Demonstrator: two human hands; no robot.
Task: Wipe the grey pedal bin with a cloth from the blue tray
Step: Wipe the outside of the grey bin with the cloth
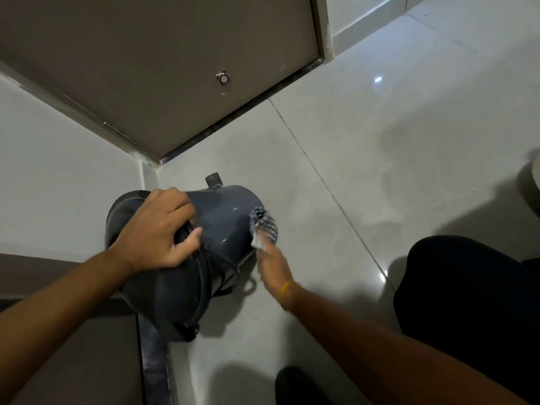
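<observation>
Grey pedal bin (225, 217) tilted, gripped at lid by left hand (157, 229). Checked cloth (263, 226) clasped in right hand (273, 266), pressed to bin. Door (157, 68) at 12 o'clock; wall (58, 176) at 9.

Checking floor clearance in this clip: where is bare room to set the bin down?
Bare tile floor lies right of the bin, from the door toward the person's dark knee. Left is crowded: the bin sits in the wall corner, left hand gripping it, right hand pressing the cloth.
</observation>
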